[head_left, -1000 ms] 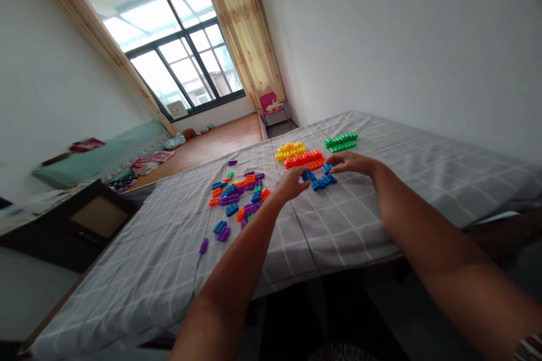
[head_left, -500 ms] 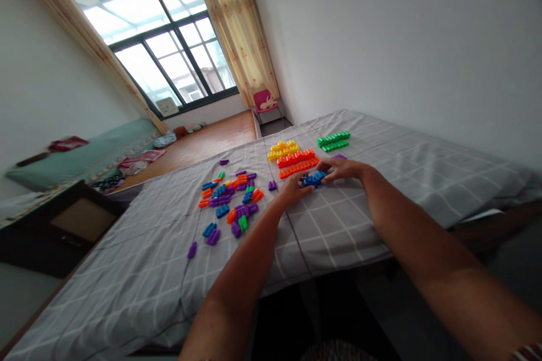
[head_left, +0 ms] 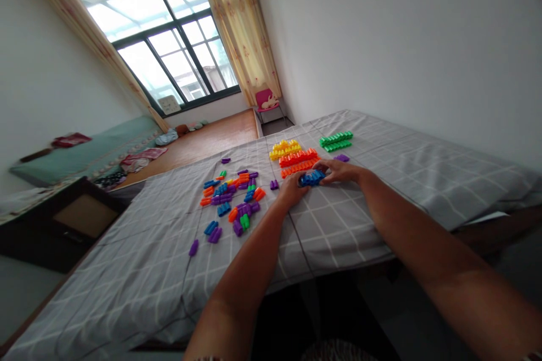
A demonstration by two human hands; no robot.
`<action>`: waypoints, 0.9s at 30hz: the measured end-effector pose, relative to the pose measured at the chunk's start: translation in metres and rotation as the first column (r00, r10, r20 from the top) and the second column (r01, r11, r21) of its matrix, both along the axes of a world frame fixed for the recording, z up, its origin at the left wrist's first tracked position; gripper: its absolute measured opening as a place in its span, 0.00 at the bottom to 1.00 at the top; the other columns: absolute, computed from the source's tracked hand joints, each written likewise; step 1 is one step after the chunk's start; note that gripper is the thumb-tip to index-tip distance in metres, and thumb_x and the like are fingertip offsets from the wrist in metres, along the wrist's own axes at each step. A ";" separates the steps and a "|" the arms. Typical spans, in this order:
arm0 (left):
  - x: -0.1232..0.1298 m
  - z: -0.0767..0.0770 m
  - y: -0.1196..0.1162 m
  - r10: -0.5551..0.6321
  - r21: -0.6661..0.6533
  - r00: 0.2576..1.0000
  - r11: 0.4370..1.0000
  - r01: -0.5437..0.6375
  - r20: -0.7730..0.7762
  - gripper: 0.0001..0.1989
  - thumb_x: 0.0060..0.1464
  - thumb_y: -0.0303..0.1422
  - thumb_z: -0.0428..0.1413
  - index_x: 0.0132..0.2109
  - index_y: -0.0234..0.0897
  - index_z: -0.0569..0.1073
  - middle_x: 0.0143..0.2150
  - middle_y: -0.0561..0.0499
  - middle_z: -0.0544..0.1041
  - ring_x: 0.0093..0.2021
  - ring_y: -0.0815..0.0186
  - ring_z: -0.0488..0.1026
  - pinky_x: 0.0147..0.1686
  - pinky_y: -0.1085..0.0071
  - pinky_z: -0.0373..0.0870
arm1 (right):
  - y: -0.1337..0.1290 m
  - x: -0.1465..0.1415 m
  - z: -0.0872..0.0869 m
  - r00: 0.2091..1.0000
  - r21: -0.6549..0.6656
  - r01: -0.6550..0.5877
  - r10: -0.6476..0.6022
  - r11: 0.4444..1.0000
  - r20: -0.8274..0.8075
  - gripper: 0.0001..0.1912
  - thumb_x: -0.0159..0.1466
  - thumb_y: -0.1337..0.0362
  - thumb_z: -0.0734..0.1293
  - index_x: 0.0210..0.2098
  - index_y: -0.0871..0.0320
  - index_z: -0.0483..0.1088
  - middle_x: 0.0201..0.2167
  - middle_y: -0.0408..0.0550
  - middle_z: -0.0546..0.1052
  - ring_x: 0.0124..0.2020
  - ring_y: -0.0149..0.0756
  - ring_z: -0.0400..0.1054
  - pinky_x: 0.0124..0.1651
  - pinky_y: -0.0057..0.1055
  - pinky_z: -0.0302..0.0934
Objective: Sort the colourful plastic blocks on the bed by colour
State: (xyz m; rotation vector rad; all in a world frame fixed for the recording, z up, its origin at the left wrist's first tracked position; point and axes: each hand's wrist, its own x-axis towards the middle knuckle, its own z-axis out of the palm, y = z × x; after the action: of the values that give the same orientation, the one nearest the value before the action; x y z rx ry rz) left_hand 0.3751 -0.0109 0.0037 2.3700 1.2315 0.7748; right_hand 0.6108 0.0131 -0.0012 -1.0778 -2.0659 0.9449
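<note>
A short row of joined blue plastic blocks (head_left: 312, 178) lies low over the bed sheet between my two hands. My left hand (head_left: 292, 189) grips its left end, fingers closed around it. At the other end, my right hand (head_left: 336, 170) pinches the row between thumb and fingers. Just beyond are orange block rows (head_left: 298, 161), with yellow block rows (head_left: 285, 149) behind them. Green block rows (head_left: 336, 141) lie further right. A purple block piece (head_left: 341, 158) rests past my right hand, and a small purple block (head_left: 274, 185) sits left of my left hand.
Loose blocks (head_left: 223, 198) in purple, blue, orange and green are scattered to the left on the grey checked bed sheet (head_left: 152, 254). A dark cabinet (head_left: 59, 225) stands at the left edge. A white wall (head_left: 402, 56) runs along the right; a pink chair (head_left: 265, 97) is far back.
The blue row is turned slightly and held more level between my hands. More of the purple piece past my right hand shows. The view has shifted a little.
</note>
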 end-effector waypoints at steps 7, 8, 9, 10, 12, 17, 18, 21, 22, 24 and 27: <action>-0.004 -0.001 -0.005 -0.040 -0.026 0.999 0.999 0.041 0.025 0.29 0.44 0.31 0.64 0.55 0.35 0.72 0.51 0.43 0.77 0.50 0.56 0.73 0.53 0.59 0.68 | -0.008 -0.003 0.007 1.000 -0.034 -0.028 0.028 0.999 -0.011 0.31 0.42 0.58 0.76 0.46 0.58 0.73 0.39 0.47 0.78 0.43 0.41 0.70 0.49 0.36 0.64; -0.005 -0.001 -0.005 -0.044 -0.027 0.999 0.999 0.045 0.027 0.29 0.44 0.31 0.64 0.56 0.35 0.72 0.51 0.43 0.77 0.50 0.56 0.73 0.53 0.59 0.68 | -0.010 -0.003 0.008 1.000 -0.039 -0.020 0.020 0.999 -0.007 0.31 0.42 0.57 0.76 0.45 0.57 0.74 0.39 0.47 0.78 0.43 0.41 0.70 0.49 0.36 0.64; -0.005 -0.001 -0.005 -0.050 -0.026 0.998 0.998 0.051 0.028 0.29 0.44 0.31 0.64 0.56 0.36 0.71 0.51 0.43 0.77 0.50 0.56 0.73 0.53 0.59 0.68 | -0.012 -0.003 0.010 1.000 -0.045 -0.013 0.013 0.999 -0.004 0.31 0.41 0.57 0.77 0.45 0.57 0.74 0.39 0.47 0.78 0.43 0.41 0.70 0.49 0.36 0.64; -0.005 -0.002 -0.005 -0.056 -0.022 0.998 0.998 0.057 0.027 0.29 0.44 0.31 0.64 0.56 0.36 0.71 0.51 0.44 0.76 0.51 0.57 0.73 0.53 0.59 0.68 | -0.014 -0.004 0.012 1.000 -0.052 -0.005 0.004 0.999 -0.002 0.31 0.40 0.57 0.77 0.45 0.57 0.74 0.40 0.47 0.78 0.44 0.42 0.70 0.48 0.36 0.64; -0.005 -0.002 -0.006 -0.058 -0.010 0.998 0.998 0.059 0.024 0.30 0.45 0.33 0.65 0.57 0.38 0.71 0.52 0.44 0.76 0.51 0.56 0.72 0.53 0.59 0.67 | -0.018 -0.004 0.018 1.000 -0.066 0.012 -0.013 0.998 -0.011 0.32 0.41 0.55 0.77 0.45 0.56 0.75 0.43 0.48 0.77 0.44 0.42 0.70 0.47 0.35 0.65; -0.011 0.010 -0.008 0.009 0.061 1.000 0.998 -0.010 0.005 0.27 0.49 0.40 0.62 0.56 0.37 0.71 0.52 0.42 0.75 0.52 0.56 0.71 0.54 0.58 0.67 | -0.025 -0.006 0.029 0.992 -0.035 0.113 -0.114 0.993 -0.049 0.25 0.56 0.44 0.66 0.42 0.58 0.75 0.40 0.49 0.78 0.40 0.39 0.70 0.40 0.32 0.64; -0.015 0.015 -0.007 0.017 0.084 1.000 0.996 -0.016 -0.007 0.24 0.52 0.40 0.60 0.55 0.37 0.72 0.52 0.42 0.75 0.53 0.56 0.71 0.54 0.59 0.67 | -0.025 -0.007 0.030 0.987 -0.015 0.148 -0.148 0.989 -0.054 0.26 0.59 0.43 0.63 0.40 0.58 0.75 0.37 0.49 0.78 0.38 0.38 0.70 0.39 0.31 0.64; -0.042 0.036 -0.004 0.024 0.153 0.999 0.988 -0.016 -0.049 0.17 0.56 0.37 0.56 0.51 0.36 0.74 0.51 0.43 0.75 0.54 0.58 0.71 0.56 0.61 0.65 | -0.022 -0.008 0.026 0.963 0.070 0.258 -0.250 0.964 -0.098 0.28 0.62 0.41 0.58 0.33 0.60 0.75 0.32 0.50 0.78 0.31 0.35 0.69 0.36 0.32 0.63; -0.056 0.044 -0.002 0.042 0.173 0.997 0.985 -0.031 -0.061 0.16 0.56 0.36 0.56 0.51 0.36 0.75 0.51 0.44 0.76 0.54 0.59 0.70 0.57 0.61 0.65 | -0.020 -0.008 0.024 0.951 0.101 0.297 -0.285 0.950 -0.115 0.28 0.62 0.41 0.57 0.32 0.60 0.74 0.31 0.51 0.78 0.30 0.35 0.68 0.36 0.32 0.62; -0.091 0.058 -0.001 0.119 0.193 0.989 0.976 -0.101 -0.086 0.15 0.57 0.35 0.55 0.50 0.37 0.75 0.50 0.45 0.76 0.52 0.60 0.71 0.56 0.62 0.65 | -0.016 -0.006 0.019 0.923 0.154 0.377 -0.357 0.913 -0.142 0.28 0.63 0.42 0.56 0.31 0.60 0.74 0.30 0.52 0.78 0.28 0.35 0.67 0.36 0.32 0.62; -0.151 0.072 -0.007 0.242 0.127 0.958 0.966 -0.224 -0.152 0.15 0.56 0.33 0.53 0.48 0.37 0.77 0.46 0.47 0.78 0.47 0.62 0.74 0.51 0.66 0.69 | -0.012 -0.002 0.012 0.875 0.221 0.482 -0.455 0.848 -0.164 0.26 0.64 0.46 0.55 0.33 0.59 0.74 0.31 0.52 0.79 0.27 0.35 0.67 0.36 0.33 0.62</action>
State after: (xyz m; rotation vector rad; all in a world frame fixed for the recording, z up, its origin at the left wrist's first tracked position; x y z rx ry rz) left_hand 0.2236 -0.0177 0.0758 2.4463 1.5991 0.7429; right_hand 0.6091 0.0008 0.0108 -1.2793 -1.6615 0.4616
